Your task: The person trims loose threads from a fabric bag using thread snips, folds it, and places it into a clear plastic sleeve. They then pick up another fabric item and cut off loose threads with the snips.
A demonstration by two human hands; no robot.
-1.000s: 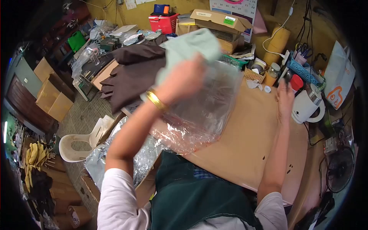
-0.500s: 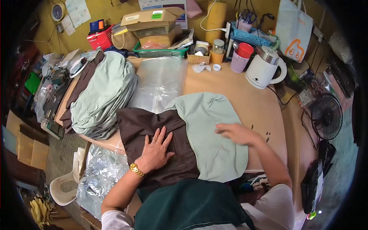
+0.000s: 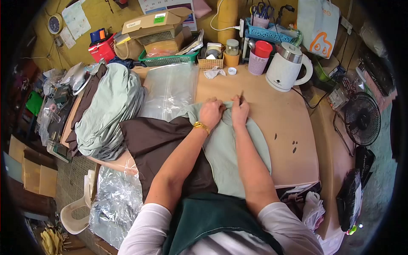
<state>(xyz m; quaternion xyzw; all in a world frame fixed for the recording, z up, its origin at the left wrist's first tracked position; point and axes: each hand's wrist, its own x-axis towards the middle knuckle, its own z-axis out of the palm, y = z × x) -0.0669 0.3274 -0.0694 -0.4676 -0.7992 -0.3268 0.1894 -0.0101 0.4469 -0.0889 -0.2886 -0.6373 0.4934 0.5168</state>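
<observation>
A garment in pale green and dark brown cloth lies spread on the brown table. At the far edge of its green part, my left hand has its fingers closed on the cloth. Just to the right, my right hand pinches the same edge, and a thin dark object sticks up from its fingers; what it is cannot be made out. The two hands are close together with a little cloth between them.
A pile of green garments lies at the left, beside stacked clear plastic bags. Crumpled plastic hangs at the near left edge. A white kettle, a red-lidded cup and a green basket line the back.
Both hands have moved from the middle of the garment to its far edge and closed there. The green part is now drawn up in folds near the fingers.
</observation>
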